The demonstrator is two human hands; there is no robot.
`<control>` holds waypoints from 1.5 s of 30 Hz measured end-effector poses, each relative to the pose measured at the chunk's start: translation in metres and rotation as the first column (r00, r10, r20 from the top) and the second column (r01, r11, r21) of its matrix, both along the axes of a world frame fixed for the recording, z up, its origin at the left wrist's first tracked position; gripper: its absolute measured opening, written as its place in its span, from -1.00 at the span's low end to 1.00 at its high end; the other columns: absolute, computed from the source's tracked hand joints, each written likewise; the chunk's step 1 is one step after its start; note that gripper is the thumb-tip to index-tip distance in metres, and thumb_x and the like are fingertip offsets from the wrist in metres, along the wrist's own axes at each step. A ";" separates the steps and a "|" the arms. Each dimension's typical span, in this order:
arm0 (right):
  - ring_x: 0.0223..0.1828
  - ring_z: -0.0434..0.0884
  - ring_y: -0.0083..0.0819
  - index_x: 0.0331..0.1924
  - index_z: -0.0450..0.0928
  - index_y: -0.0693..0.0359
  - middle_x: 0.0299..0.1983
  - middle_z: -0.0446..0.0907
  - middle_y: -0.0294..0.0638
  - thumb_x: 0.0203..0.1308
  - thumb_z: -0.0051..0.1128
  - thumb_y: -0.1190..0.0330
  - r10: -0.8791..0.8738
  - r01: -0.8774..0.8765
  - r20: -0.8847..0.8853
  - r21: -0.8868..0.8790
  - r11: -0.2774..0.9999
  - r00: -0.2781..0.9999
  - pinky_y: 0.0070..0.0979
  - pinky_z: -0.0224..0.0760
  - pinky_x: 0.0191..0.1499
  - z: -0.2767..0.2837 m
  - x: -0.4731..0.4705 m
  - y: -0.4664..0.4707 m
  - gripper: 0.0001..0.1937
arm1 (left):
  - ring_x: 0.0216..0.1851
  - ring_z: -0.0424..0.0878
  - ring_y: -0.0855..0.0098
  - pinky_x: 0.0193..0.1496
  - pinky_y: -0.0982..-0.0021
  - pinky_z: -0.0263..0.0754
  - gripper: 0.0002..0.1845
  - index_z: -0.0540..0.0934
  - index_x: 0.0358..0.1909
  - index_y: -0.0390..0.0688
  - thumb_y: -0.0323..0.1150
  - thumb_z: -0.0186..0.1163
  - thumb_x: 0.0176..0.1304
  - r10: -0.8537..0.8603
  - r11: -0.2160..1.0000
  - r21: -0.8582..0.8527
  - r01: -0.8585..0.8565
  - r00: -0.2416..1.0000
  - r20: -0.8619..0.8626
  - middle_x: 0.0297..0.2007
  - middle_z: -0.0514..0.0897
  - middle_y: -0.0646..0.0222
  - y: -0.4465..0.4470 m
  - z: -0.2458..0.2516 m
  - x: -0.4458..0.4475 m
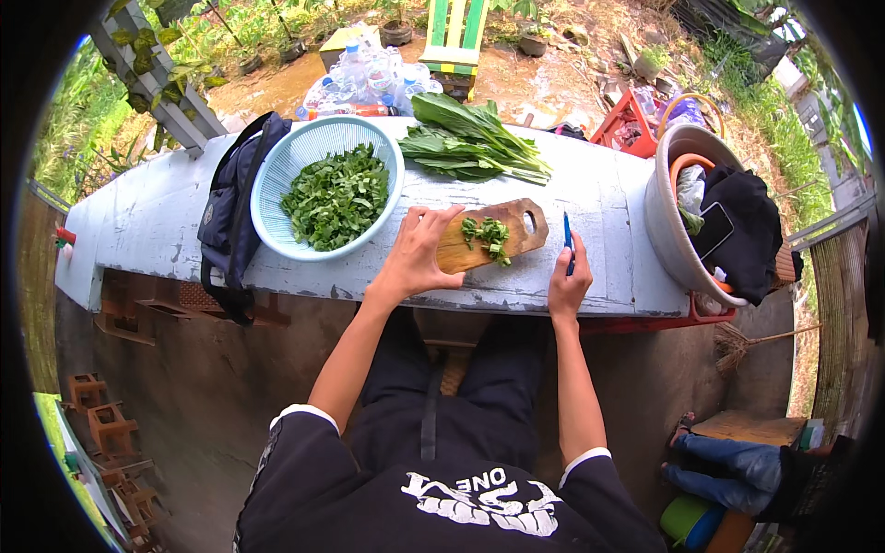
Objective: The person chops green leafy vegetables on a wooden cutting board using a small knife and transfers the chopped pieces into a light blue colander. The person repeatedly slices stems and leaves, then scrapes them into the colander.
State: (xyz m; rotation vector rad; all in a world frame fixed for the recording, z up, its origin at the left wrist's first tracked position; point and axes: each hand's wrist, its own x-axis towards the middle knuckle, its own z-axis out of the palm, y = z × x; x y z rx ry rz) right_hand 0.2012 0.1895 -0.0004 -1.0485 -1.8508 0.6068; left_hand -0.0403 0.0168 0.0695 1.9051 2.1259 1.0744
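My left hand [419, 256], thumb and fingers spread, is at the left end of a wooden cutting board [460, 250]; whether it touches the board I cannot tell. Chopped greens [492, 236] lie on the board. Right of the board, my right hand [571, 276] holds a small blue-handled knife [568, 242], pointing away from me. A light blue plastic colander [273, 235] with chopped leafy greens [339, 197] stands to the left. Behind the board lies a bunch of whole leafy greens [470, 138], stems toward the right.
A dark blue bag [231, 207] lies left of the colander on the white table [152, 207]. At the right stands a grey tub [664, 221] holding black cloth and a phone [712, 230]. Plastic bottles [373, 76] are piled beyond the table. Another person [733, 470] is at lower right.
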 end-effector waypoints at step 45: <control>-0.30 0.72 -0.15 0.24 0.69 0.03 -0.24 0.69 -0.17 0.33 0.30 0.41 0.500 -0.513 0.183 0.030 0.858 0.847 -0.21 0.57 -0.26 0.099 -0.168 -0.161 -0.61 | 0.30 0.39 0.10 0.41 0.02 0.28 0.07 0.37 0.49 -0.04 -0.32 0.63 -0.19 0.824 0.566 0.316 -0.762 0.517 -0.231 0.30 0.51 0.29 -0.169 0.044 -0.076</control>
